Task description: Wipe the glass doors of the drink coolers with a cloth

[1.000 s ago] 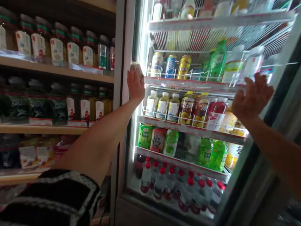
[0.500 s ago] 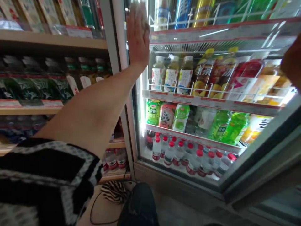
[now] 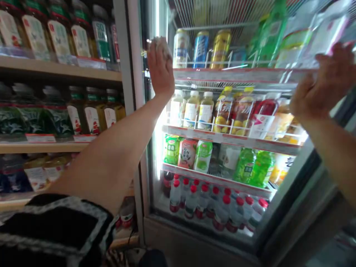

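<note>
My left hand (image 3: 161,68) is raised against the glass door (image 3: 155,148) of a lit drinks fridge, near its left frame and level with the shelf of cans (image 3: 200,48). It presses a white cloth (image 3: 163,45) to the glass under its fingers. My right hand (image 3: 324,85) lies on the door's right side at the same height, fingers spread and holding nothing. Behind the glass are rows of juice bottles (image 3: 205,111), green bottles (image 3: 250,167) and red-capped water bottles (image 3: 214,207).
Wooden shelves (image 3: 55,70) packed with bottled drinks stand to the left of the fridge. The fridge's grey frame (image 3: 124,74) separates the two. The door's lower frame (image 3: 294,222) runs across the bottom right. More bottles sit low on the left (image 3: 126,218).
The view dipped down and came back up. My left hand stays by the left end of the can shelf with the cloth. My right hand, half out of view before, shows again on the glass.
</note>
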Tool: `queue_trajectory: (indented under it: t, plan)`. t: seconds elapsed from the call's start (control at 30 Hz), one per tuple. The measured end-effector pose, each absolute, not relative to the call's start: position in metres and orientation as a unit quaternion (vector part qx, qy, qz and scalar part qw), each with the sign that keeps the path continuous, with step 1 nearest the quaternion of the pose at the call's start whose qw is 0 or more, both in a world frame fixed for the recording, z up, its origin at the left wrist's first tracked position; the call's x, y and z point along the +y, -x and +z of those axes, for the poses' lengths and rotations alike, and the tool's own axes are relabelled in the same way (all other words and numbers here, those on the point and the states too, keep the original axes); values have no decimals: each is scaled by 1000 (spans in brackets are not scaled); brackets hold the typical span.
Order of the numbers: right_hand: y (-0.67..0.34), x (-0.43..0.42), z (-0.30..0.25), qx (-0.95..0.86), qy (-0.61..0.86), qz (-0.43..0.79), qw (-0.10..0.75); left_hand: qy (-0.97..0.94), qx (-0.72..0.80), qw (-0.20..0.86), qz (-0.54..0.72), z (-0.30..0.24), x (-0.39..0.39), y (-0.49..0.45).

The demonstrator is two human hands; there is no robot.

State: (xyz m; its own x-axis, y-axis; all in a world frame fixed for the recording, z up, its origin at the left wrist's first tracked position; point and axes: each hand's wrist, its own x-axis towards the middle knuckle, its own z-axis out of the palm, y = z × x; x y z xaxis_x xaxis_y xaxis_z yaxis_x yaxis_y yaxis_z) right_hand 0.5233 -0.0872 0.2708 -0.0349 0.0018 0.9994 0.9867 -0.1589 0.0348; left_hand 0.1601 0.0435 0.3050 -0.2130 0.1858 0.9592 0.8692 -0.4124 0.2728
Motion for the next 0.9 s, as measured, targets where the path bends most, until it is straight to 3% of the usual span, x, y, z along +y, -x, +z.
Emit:
queue_trajectory:
  t: [0.13, 0.3, 0.5, 0.63, 0.73, 0.9]
  plan:
    - [-505, -85, 271, -473, 488, -546, 490, 610, -340, 275, -661, 301, 31, -193]
    - [-514, -77, 264, -461, 461, -575, 493, 739, -153, 355, -551, 277, 8, -248]
    - [-465, -79, 268, -513, 420, -560, 497, 707, -204, 313, -600, 280, -5, -271]
    - [-394, -67, 286, -655, 373, -447, 481, 730, -194, 267, -599, 282, -8, -261]
    - [-357, -57, 293, -657, 433, -406, 465, 771, -176, 297, -535, 278, 1, -224]
    - [-323, -42, 282, -639, 442, -480, 408, 758, -215, 364, -497, 270, 24, -177]
